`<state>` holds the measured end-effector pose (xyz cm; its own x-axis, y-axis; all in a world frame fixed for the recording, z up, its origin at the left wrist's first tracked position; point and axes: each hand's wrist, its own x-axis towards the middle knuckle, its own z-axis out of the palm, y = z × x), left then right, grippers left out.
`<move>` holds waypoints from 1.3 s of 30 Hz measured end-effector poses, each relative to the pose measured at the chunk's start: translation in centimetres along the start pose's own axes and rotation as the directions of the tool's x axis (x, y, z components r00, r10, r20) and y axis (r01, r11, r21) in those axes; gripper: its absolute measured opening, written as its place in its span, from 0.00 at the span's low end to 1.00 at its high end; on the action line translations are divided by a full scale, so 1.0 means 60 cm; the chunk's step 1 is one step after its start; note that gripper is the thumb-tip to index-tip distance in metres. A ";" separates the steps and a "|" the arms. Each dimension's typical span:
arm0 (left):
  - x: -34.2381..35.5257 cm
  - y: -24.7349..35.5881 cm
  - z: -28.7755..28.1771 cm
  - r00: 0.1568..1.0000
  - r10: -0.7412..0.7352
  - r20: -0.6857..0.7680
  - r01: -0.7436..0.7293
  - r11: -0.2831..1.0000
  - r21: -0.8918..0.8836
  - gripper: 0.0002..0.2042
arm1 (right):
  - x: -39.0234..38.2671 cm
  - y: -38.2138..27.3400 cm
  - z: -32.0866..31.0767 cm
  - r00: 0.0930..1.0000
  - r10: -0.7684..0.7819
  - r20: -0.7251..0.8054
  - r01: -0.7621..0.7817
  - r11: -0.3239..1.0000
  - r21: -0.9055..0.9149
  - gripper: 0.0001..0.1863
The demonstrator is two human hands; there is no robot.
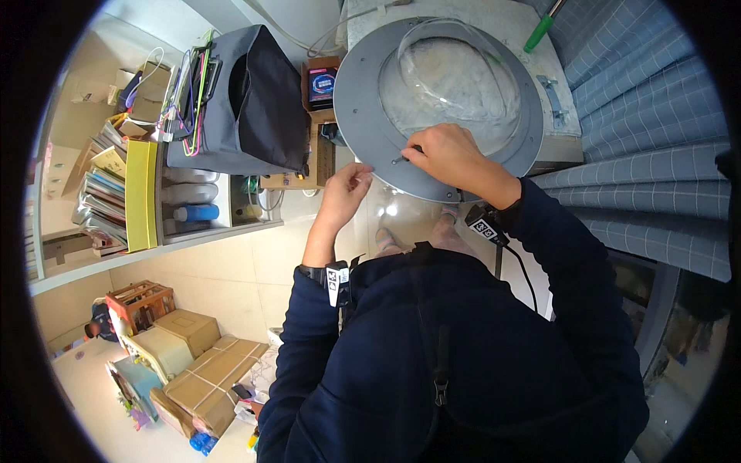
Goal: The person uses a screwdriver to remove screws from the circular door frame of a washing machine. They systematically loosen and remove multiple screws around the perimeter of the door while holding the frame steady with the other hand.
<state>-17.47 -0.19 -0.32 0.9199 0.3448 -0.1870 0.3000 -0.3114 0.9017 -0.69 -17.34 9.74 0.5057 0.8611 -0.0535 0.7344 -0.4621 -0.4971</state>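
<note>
A large round grey panel (357,85) with a clear, bulging dome (455,77) at its centre lies on a pale marble-patterned top. Several small dark screw-like dots sit around its grey ring. My right hand (451,153) is over the near part of the ring, fingers closed round a small dark tool (417,148); its exact kind does not show. A small metallic bit lies by its tip. At the panel's near left edge, my left hand (347,191) has its fingertips pinched together. Whatever they hold, if anything, is too small to make out.
A green-handled screwdriver (539,34) lies at the far right of the marble-patterned top (566,116). Blue checked curtains (641,116) hang at right. On the left, a shelf (224,231) carries a dark fabric bin (255,116), books and hangers. Cardboard boxes (216,378) stand lower left.
</note>
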 end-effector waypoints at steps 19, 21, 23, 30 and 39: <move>0.060 0.046 0.008 0.891 0.453 0.028 -0.453 0.885 0.106 0.14 | 0.019 -0.045 0.015 0.993 0.115 -0.031 -0.118 0.980 -0.158 0.13; 0.063 0.051 0.007 0.853 0.521 0.022 -0.520 0.848 0.101 0.14 | 0.025 -0.055 0.011 0.989 0.150 0.008 -0.145 0.967 -0.208 0.13; 0.067 0.053 0.005 0.830 0.557 0.030 -0.557 0.826 0.088 0.14 | 0.036 -0.065 0.002 0.991 0.083 0.107 -0.045 0.947 -0.317 0.12; 0.100 0.039 0.018 0.806 0.590 0.032 -0.591 0.807 0.006 0.13 | 0.103 -0.073 -0.029 0.893 0.122 0.432 0.127 0.855 -0.504 0.19; 0.099 0.006 0.016 0.792 0.610 0.030 -0.609 0.792 -0.026 0.12 | 0.121 -0.089 -0.026 0.744 -0.222 0.630 0.604 0.628 -0.492 0.10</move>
<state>-11.63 0.91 -1.48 0.9189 0.0568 0.3904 -0.3294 -0.4342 0.8384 -0.26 -8.96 13.34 -0.0721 0.8771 -0.4749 0.9887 0.1255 0.0817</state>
